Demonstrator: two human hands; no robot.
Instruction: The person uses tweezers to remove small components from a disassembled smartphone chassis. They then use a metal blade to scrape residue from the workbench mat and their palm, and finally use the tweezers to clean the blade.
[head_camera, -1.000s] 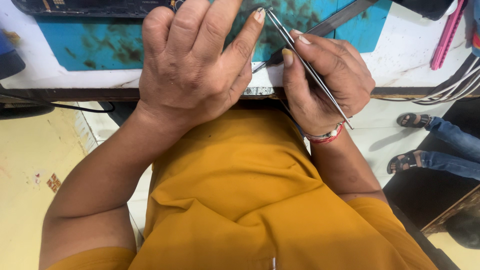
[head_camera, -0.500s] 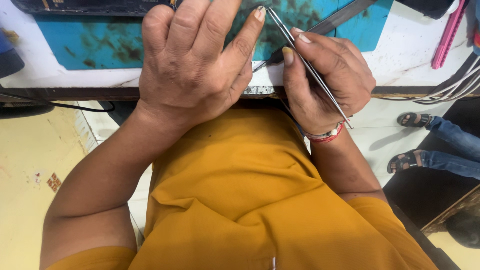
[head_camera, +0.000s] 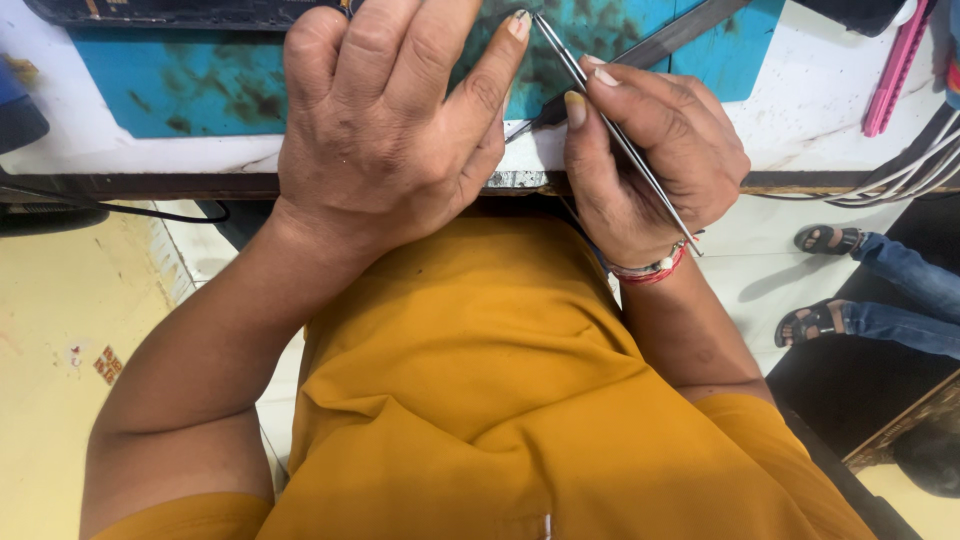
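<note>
while right hand (head_camera: 655, 165) grips tweezers (head_camera: 610, 125), left hand (head_camera: 385, 120) beside

I register almost no change: my right hand (head_camera: 655, 150) has tipped the thin metal tweezers (head_camera: 615, 130) very slightly, so their upper end sits marginally nearer my left hand (head_camera: 385, 130). No other displacement is measurable between the earlier views and this one.

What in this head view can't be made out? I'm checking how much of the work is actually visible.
- Tips of the tweezers: cut off at the top edge, beside the left hand.
- What lies under the left hand: hidden by the hand itself.
- Dark device at the top: mostly cut off by the edge.
- Right hand's grip underside: hidden by its own fingers.
</note>
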